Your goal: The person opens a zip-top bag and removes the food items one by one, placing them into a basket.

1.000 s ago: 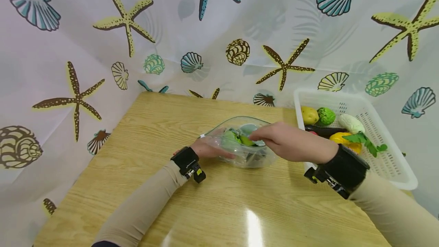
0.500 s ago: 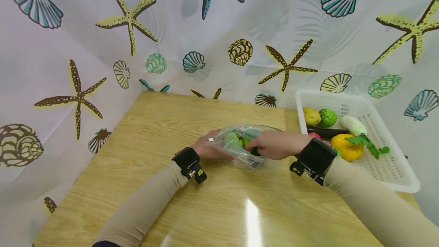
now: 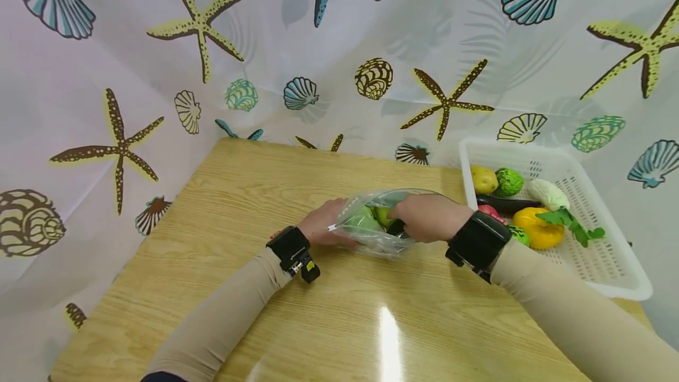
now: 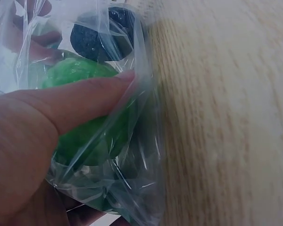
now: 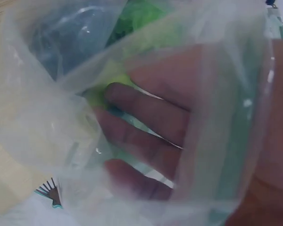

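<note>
My left hand (image 3: 325, 223) grips the side of a clear zip bag (image 3: 379, 248) that lies on the table. In the left wrist view, its thumb crosses the bag over a bumpy green vegetable (image 4: 92, 141) inside. A dark, rounded item (image 4: 101, 40) is further along in the same bag. My right hand (image 3: 428, 217) reaches through the bag's open mouth. Its curled fingers (image 5: 146, 106) meet a yellow-green, fruit-like item (image 3: 383, 217) among the contents. Folds of plastic blur that contact in the right wrist view.
A white perforated basket (image 3: 633, 273) stands at the right, holding a potato (image 3: 484, 180), an eggplant (image 3: 508, 204), a yellow pumpkin (image 3: 537, 230) and other produce. Behind the wooden table (image 3: 254, 193) hangs a curtain (image 3: 339, 58) printed with shells and starfish.
My right hand has moved left and deeper into the bag, its fingers now mostly hidden. The bag's mouth has shifted around it. My left hand stays in about the same place.
</note>
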A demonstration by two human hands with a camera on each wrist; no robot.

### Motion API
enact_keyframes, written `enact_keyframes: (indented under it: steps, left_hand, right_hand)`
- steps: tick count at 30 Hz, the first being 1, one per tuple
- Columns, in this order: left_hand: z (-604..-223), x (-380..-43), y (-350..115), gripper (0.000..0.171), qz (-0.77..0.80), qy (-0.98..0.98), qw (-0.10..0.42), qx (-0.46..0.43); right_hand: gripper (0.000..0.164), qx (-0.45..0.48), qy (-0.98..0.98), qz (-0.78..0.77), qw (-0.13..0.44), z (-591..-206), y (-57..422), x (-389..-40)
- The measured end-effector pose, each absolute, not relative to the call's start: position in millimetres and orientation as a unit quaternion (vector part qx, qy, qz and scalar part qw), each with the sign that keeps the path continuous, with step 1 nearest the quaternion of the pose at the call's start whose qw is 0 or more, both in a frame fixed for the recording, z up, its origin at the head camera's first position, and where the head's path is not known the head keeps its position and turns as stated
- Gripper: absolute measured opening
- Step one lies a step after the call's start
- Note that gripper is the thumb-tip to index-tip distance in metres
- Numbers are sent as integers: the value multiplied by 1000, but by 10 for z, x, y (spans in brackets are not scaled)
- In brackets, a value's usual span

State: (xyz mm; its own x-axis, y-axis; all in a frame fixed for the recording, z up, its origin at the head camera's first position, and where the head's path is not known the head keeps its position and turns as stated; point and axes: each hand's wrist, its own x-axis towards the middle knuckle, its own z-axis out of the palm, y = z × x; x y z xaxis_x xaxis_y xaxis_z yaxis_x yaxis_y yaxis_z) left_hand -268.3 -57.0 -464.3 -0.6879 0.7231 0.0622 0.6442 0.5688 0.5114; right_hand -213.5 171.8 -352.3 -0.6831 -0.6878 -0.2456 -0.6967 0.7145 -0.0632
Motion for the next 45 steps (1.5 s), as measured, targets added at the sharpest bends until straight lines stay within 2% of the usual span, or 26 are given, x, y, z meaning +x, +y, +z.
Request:
enact_keyframes:
  steps: [6, 13, 20, 28, 34, 40, 45]
  left_hand:
    - [-4621, -2671, -588, 94, 241, 880, 68, 405]
    - [-4637, -2663, -578, 94, 233, 882, 72, 403]
    - [-4656, -2664, -562, 94, 216, 891, 73, 393]
    - [-4641, -2648, -561, 95, 204, 892, 66, 398]
    - [-4641, -2654, -523, 94, 170, 910, 73, 371]
    - [-4639, -2655, -511, 86, 166, 915, 82, 360]
    - [-4642, -2657, -540, 92, 175, 900, 60, 394]
  right_hand:
    - [27, -376, 922, 23, 92, -3646, 1737, -2169]
    - [32, -395, 912, 62, 88, -3735, 1733, -2195]
    - [29, -412, 905, 95, 52, -3774, 1722, -2175]
    - [28, -383, 920, 65, 56, -3828, 1713, -2148]
    - [29, -401, 912, 85, 10, -3881, 1697, -2112]
    - [34, -409, 909, 75, 36, -3854, 1706, -2101]
    - [27, -390, 916, 62, 62, -3790, 1746, -2131]
